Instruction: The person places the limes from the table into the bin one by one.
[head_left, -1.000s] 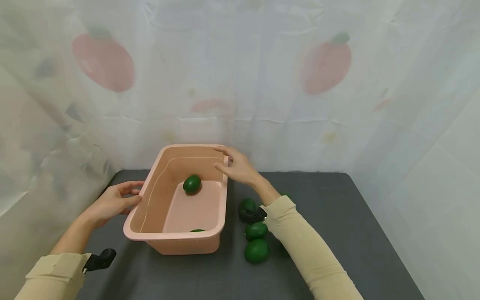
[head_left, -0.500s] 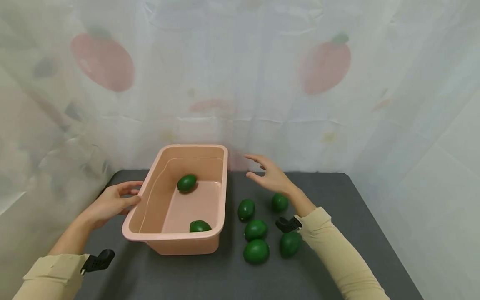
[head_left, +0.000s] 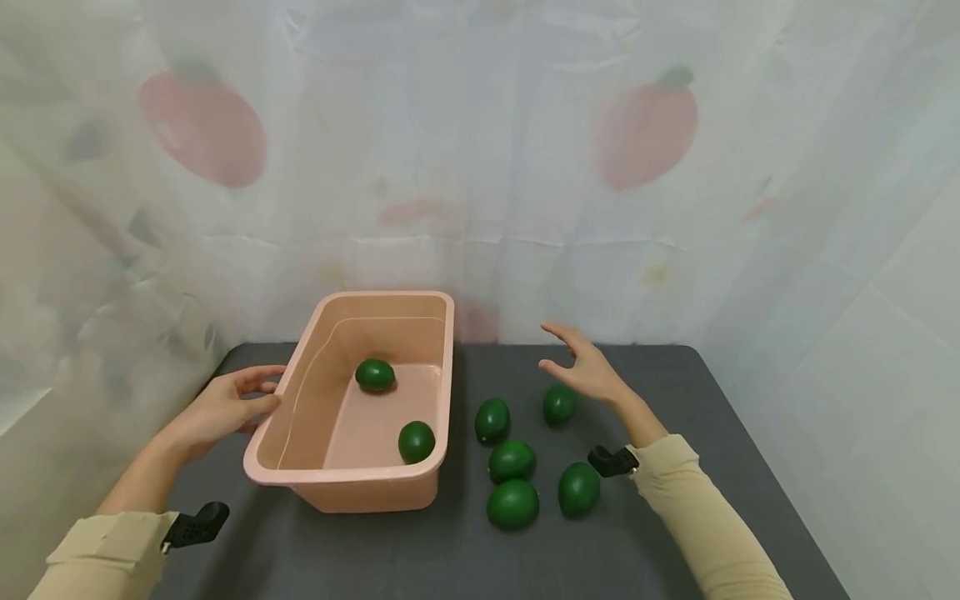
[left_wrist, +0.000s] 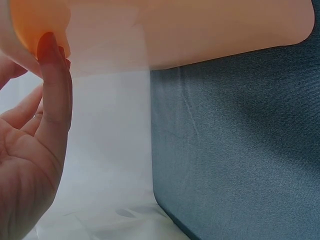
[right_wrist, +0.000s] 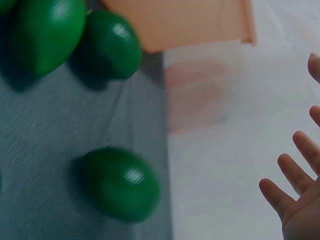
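Your left hand (head_left: 225,406) rests with relaxed fingers against the pink tub (head_left: 442,375) rim on the dark surface (head_left: 675,392); your right hand (head_left: 588,367) hovers spread and empty just above the nearest green fruit (head_left: 559,403). That fruit lies on the surface, long axis pointing roughly away from you. Likely risk: a glancing touch could roll it toward its neighbours (head_left: 512,459).

left hand (head_left: 225,404): fingers relaxed, palm inward | right hand (head_left: 588,371): raised, fingers spread, holding nothing
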